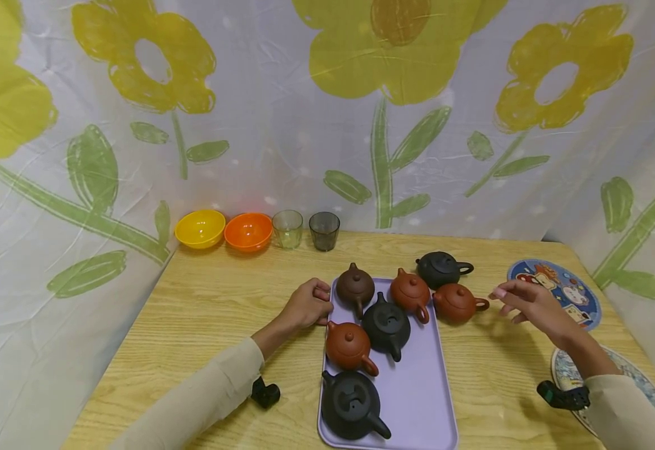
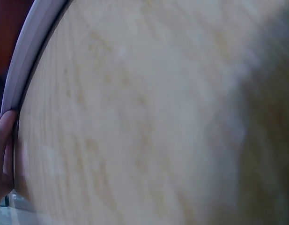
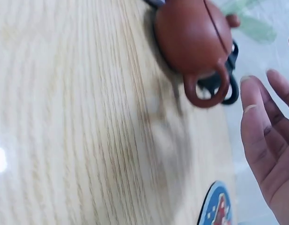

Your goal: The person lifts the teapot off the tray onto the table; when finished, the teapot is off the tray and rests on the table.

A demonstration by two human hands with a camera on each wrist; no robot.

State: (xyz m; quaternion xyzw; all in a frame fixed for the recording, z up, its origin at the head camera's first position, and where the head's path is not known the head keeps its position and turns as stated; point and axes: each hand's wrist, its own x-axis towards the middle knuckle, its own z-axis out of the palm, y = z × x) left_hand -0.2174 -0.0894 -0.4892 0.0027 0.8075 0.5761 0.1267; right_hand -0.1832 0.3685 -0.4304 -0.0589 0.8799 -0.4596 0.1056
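My left hand point(image 1: 307, 304) grips the left rim of a lilac tray point(image 1: 412, 400); the left wrist view shows fingers point(image 2: 3, 140) at that rim. On the tray stand several small teapots: a brown one point(image 1: 355, 284), two reddish clay ones, and two black ones, the larger point(image 1: 351, 403) at the near end. Just right of the tray are a reddish clay teapot point(image 1: 454, 303) and a black teapot point(image 1: 440, 269) behind it. My right hand point(image 1: 530, 306) hovers, fingers apart and holding nothing, right of the reddish teapot's handle point(image 3: 207, 91).
At the back left stand a yellow bowl point(image 1: 200, 229), an orange bowl point(image 1: 249, 232), a green glass point(image 1: 287, 229) and a grey glass point(image 1: 324, 231). A blue cartoon mat point(image 1: 572, 294) and another round mat point(image 1: 642, 387) lie on the right. A flowered cloth point(image 1: 260, 125) hangs behind.
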